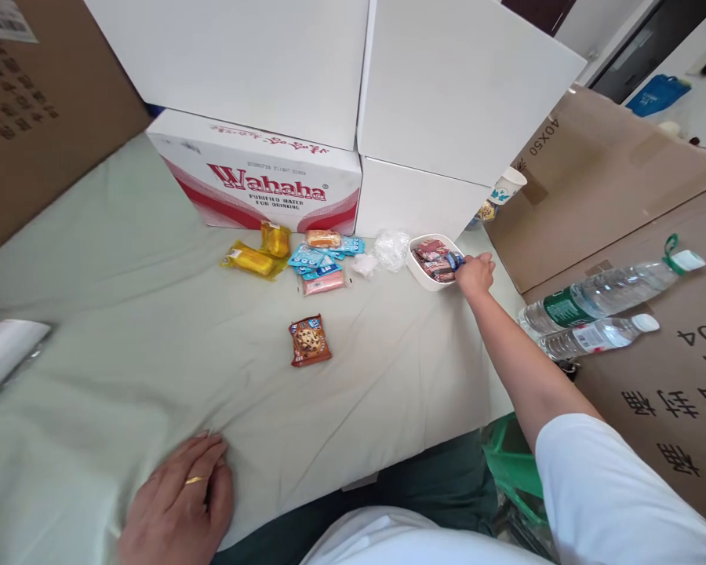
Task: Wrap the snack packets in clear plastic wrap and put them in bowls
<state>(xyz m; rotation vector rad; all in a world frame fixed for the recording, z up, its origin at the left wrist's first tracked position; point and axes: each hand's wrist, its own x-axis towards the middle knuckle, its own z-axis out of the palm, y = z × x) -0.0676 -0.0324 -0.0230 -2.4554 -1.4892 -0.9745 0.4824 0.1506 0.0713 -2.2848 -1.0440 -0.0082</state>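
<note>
The right hand (476, 275) reached over the white bowl (422, 278), at the blue packet (453, 260) inside; I couldn't tell if it pinched it. A bumped rim could have tipped the bowl. The left hand (180, 494) lay loosely open on the cloth (388, 377).

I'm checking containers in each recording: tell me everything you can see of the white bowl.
The white bowl is open-topped, with rounded corners and a rim; it looks plastic. It stands upright on the cloth, before a white box, holding reddish wrapped snacks and a blue packet. The right hand is at its right rim; contact is unclear.
</note>
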